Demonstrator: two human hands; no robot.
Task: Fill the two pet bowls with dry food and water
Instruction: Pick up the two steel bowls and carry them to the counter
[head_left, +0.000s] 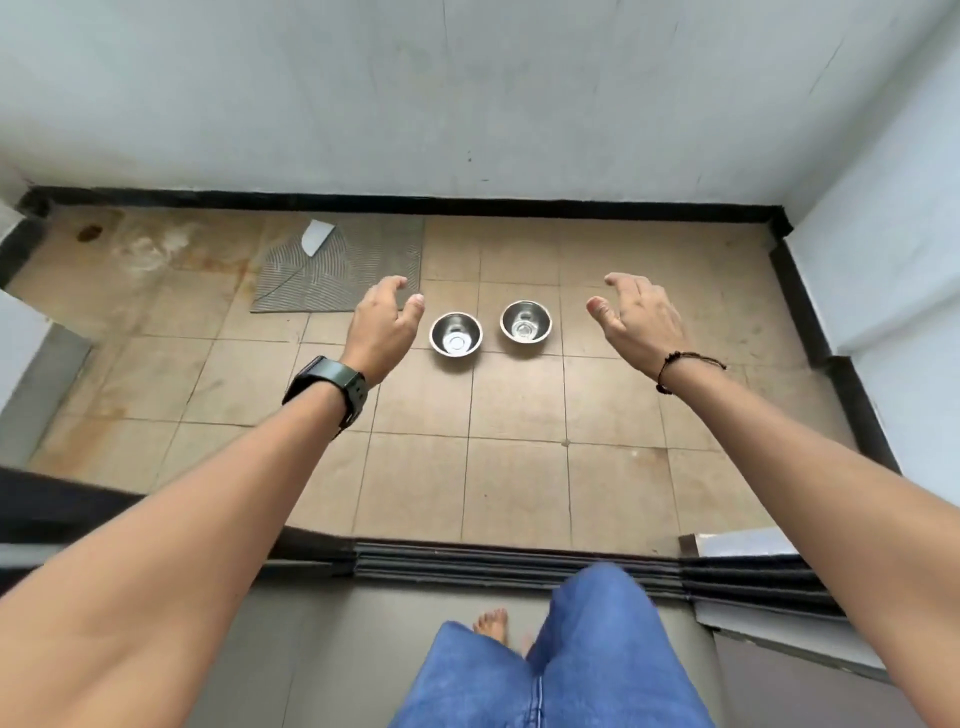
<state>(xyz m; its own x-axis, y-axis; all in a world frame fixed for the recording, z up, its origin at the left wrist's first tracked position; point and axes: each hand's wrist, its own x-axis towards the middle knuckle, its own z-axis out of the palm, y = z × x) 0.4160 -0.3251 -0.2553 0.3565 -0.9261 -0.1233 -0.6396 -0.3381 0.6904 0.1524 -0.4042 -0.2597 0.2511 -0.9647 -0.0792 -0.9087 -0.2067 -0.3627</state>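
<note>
Two small steel bowls stand side by side on the tan tiled floor: the left bowl (455, 334) and the right bowl (525, 322). No food shows in either; whether they hold water I cannot tell. My left hand (382, 325), with a dark watch on the wrist, is stretched out in the air to the left of the bowls, fingers loosely curved and holding nothing. My right hand (636, 319), with a cord bracelet, is held out to the right of the bowls, also loose and holding nothing. Neither hand touches a bowl.
A grey ribbed mat (337, 270) with a white scrap (316, 236) on it lies behind my left hand. A black skirting (415, 202) runs along the pale wall. A dark door track (519, 564) crosses the floor in front of my jeans-clad legs and bare foot (491, 623).
</note>
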